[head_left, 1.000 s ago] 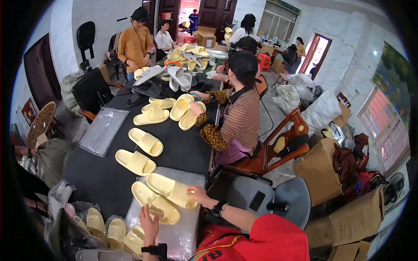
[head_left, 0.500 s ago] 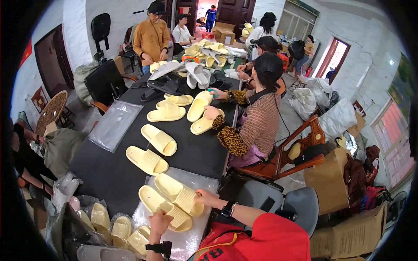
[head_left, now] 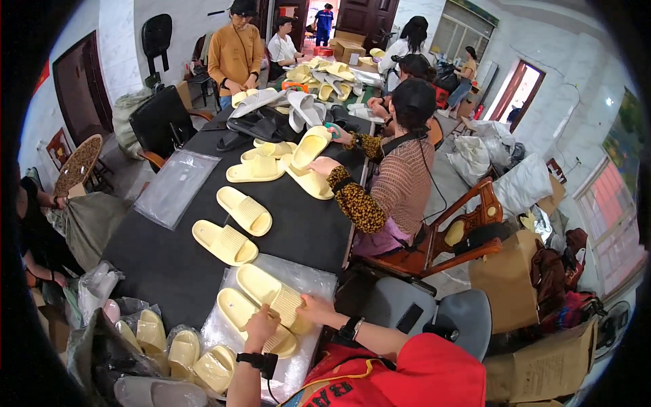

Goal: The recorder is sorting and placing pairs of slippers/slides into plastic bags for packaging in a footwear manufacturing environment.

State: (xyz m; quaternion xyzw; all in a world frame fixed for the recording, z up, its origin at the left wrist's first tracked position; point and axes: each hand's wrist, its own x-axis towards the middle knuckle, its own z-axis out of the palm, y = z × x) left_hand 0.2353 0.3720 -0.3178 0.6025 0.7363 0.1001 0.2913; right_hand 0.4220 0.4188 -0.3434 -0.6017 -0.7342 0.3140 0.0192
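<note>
A pair of pale yellow slippers lies in front of me, the left slipper and the right slipper side by side on a stack of clear plastic bags. My left hand is closed over the left slipper's strap, fingertips pressed together. Against the right edge of the other slipper's strap, my right hand is closed in a pinch. Whatever the fingers hold is hidden, possibly thin film. Just beyond lies another yellow pair, a nearer slipper and a farther slipper.
Bagged yellow slippers stand at lower left. Flat clear bags lie on the black table. A co-worker handles yellow slippers at the right edge; mixed slippers pile up farther back. A grey chair stands to my right.
My left hand has moved up and right, from beside the left slipper onto its strap. The right slipper has shifted slightly up and left. The co-worker's slippers have come closer together.
</note>
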